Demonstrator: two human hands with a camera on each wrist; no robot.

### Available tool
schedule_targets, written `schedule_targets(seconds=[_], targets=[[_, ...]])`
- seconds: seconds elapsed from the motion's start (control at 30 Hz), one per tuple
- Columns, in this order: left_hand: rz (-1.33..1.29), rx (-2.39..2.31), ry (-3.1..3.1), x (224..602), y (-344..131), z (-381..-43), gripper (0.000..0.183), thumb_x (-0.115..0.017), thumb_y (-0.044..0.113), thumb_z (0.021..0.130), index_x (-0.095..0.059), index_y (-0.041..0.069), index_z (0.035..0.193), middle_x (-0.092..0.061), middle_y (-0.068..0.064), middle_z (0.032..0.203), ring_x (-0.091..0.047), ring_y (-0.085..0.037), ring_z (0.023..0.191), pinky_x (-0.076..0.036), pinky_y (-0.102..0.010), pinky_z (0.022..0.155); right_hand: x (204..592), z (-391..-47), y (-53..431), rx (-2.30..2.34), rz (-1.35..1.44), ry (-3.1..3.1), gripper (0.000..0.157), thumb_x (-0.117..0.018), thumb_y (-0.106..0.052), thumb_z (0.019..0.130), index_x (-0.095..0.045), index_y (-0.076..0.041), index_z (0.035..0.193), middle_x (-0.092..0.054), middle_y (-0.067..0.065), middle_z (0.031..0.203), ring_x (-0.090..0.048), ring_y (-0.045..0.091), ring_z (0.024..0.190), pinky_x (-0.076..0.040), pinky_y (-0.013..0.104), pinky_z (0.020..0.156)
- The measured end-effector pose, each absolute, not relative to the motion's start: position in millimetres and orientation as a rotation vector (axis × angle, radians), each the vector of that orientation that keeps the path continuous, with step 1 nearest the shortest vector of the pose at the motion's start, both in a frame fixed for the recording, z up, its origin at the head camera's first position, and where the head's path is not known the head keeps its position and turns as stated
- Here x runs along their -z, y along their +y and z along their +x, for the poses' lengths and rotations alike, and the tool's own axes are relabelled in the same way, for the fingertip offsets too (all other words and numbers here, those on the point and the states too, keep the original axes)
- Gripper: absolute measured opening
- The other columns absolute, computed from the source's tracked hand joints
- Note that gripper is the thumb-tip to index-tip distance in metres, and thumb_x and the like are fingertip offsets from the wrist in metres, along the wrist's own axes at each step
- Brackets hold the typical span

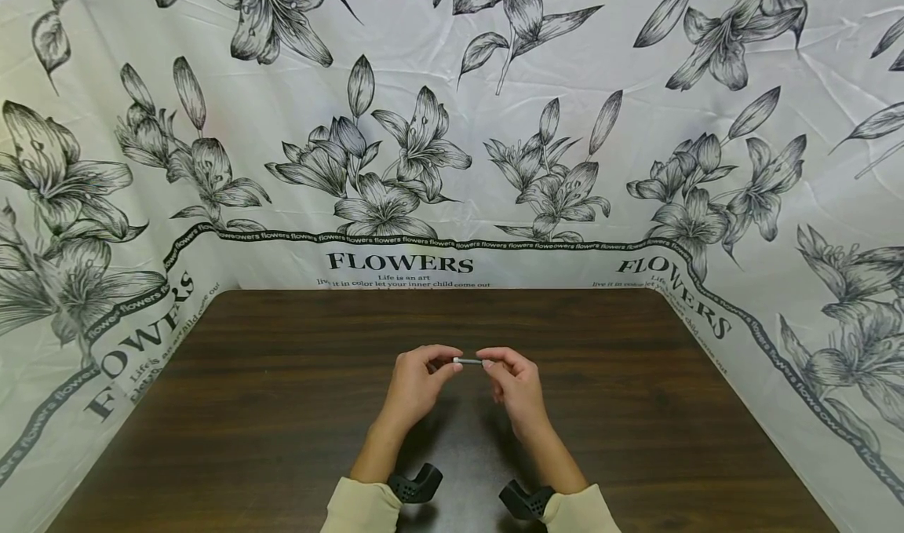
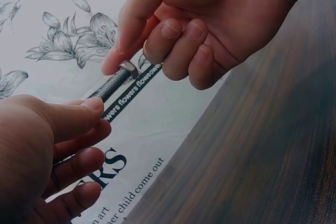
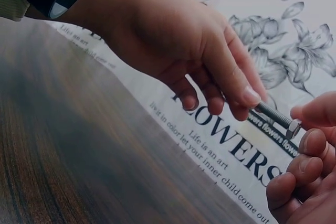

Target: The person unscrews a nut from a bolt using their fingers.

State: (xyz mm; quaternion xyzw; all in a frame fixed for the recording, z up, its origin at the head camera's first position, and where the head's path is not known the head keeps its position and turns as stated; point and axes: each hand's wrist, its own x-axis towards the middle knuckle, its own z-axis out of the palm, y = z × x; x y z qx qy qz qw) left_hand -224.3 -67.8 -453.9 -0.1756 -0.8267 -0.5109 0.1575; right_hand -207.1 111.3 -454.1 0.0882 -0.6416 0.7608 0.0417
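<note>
A threaded metal bolt (image 1: 472, 362) is held in the air over the table, lying roughly sideways between both hands. My left hand (image 1: 412, 388) pinches one end between thumb and finger, hiding that end. In the left wrist view, bare thread of the bolt (image 2: 111, 86) leads to a hexagonal part at the other end. My right hand (image 1: 521, 392) has its fingertips at that hexagonal part and appears to pinch it; its other fingers (image 2: 181, 56) are curled in toward the palm. The right wrist view shows the thread (image 3: 274, 114) between the two hands.
A dark wood-grain table (image 1: 282, 407) lies under the hands. White cloth (image 1: 551, 266) with black flower drawings and lettering stands along its back and both sides. Black devices sit on the left wrist (image 1: 417, 484) and right wrist (image 1: 526, 500).
</note>
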Motion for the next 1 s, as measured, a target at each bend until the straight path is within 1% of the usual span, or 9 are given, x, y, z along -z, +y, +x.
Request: schedule_targets(seconds=[0.17, 0.23, 0.33, 0.5, 0.6, 0.7, 0.8, 0.87, 1.0], targets=[[-0.501, 1.461, -2.366, 454.1, -67.3, -224.7, 0.012, -0.077, 0.007, 0.083, -0.076, 0.011, 0.094, -0.065, 0.009, 0.077, -0.058, -0.008, 0.065, -0.049, -0.026, 0.06, 462.5, -211.6, 113.1, -2.301, 0.246, -1.933, 0.018, -0.058, -0.001, 0.095, -0.064, 0.013, 0.106, -0.042, 0.001, 0.058, -0.035, 0.009, 0.046, -0.031, 0.023, 0.045], [-0.502, 1.462, -2.365, 454.3, -67.2, -224.8, 0.012, -0.077, 0.007, 0.083, -0.076, 0.009, 0.095, -0.065, 0.009, 0.077, -0.058, -0.008, 0.065, -0.049, -0.026, 0.06, 461.9, -211.6, 113.8, -2.306, 0.225, -1.935, 0.018, -0.057, 0.0, 0.096, -0.063, 0.013, 0.107, -0.043, 0.001, 0.058, -0.036, 0.009, 0.047, -0.032, 0.023, 0.045], [-0.502, 1.466, -2.361, 454.2, -67.0, -224.8, 0.012, -0.077, 0.007, 0.083, -0.076, 0.01, 0.095, -0.065, 0.009, 0.077, -0.057, -0.008, 0.064, -0.048, -0.026, 0.059, 460.8, -211.9, 114.7, -2.307, 0.182, -1.959, 0.018, -0.054, 0.001, 0.097, -0.062, 0.013, 0.108, -0.042, 0.001, 0.058, -0.037, 0.009, 0.047, -0.032, 0.023, 0.045], [-0.5, 1.471, -2.358, 453.7, -67.0, -224.4, 0.013, -0.078, 0.006, 0.082, -0.076, 0.012, 0.094, -0.065, 0.009, 0.077, -0.057, -0.008, 0.064, -0.048, -0.026, 0.059, 462.4, -214.0, 114.9, -2.281, 0.111, -2.025, 0.022, -0.052, -0.004, 0.1, -0.063, 0.014, 0.107, -0.041, 0.001, 0.054, -0.037, 0.01, 0.044, -0.032, 0.024, 0.044], [-0.499, 1.469, -2.361, 453.8, -67.3, -224.3, 0.013, -0.078, 0.007, 0.082, -0.076, 0.011, 0.094, -0.065, 0.009, 0.077, -0.057, -0.008, 0.064, -0.048, -0.026, 0.059, 465.8, -215.4, 114.0, -2.28, 0.059, -2.047, 0.025, -0.054, -0.01, 0.1, -0.064, 0.013, 0.101, -0.04, 0.0, 0.052, -0.035, 0.01, 0.041, -0.031, 0.023, 0.043], [-0.499, 1.464, -2.363, 454.0, -67.4, -224.4, 0.014, -0.078, 0.007, 0.082, -0.076, 0.009, 0.095, -0.065, 0.009, 0.077, -0.057, -0.008, 0.063, -0.048, -0.026, 0.059, 469.3, -216.6, 112.6, -2.268, 0.009, -2.062, 0.028, -0.056, -0.015, 0.1, -0.064, 0.01, 0.09, -0.039, 0.0, 0.05, -0.034, 0.009, 0.039, -0.03, 0.023, 0.042], [-0.506, 1.459, -2.363, 453.8, -67.5, -224.5, 0.014, -0.078, 0.007, 0.082, -0.076, 0.008, 0.095, -0.065, 0.008, 0.077, -0.057, -0.008, 0.064, -0.048, -0.026, 0.059, 472.1, -217.2, 111.6, -2.227, -0.001, -2.11, 0.034, -0.057, -0.022, 0.1, -0.064, 0.008, 0.085, -0.04, 0.0, 0.049, -0.035, 0.009, 0.04, -0.032, 0.024, 0.042], [-0.512, 1.457, -2.365, 453.8, -67.6, -224.4, 0.013, -0.077, 0.008, 0.083, -0.076, 0.008, 0.096, -0.065, 0.008, 0.077, -0.057, -0.008, 0.064, -0.048, -0.026, 0.059, 473.1, -216.9, 111.3, -2.2, 0.011, -2.147, 0.039, -0.056, -0.026, 0.1, -0.064, 0.008, 0.084, -0.041, -0.001, 0.05, -0.036, 0.009, 0.041, -0.033, 0.024, 0.042], [-0.515, 1.459, -2.372, 453.8, -67.9, -223.8, 0.012, -0.077, 0.008, 0.084, -0.076, 0.012, 0.095, -0.064, 0.01, 0.077, -0.057, -0.007, 0.065, -0.048, -0.026, 0.06, 472.3, -215.9, 110.4, -2.197, 0.032, -2.177, 0.043, -0.055, -0.031, 0.1, -0.065, 0.007, 0.081, -0.043, -0.002, 0.051, -0.036, 0.008, 0.042, -0.034, 0.023, 0.042]])
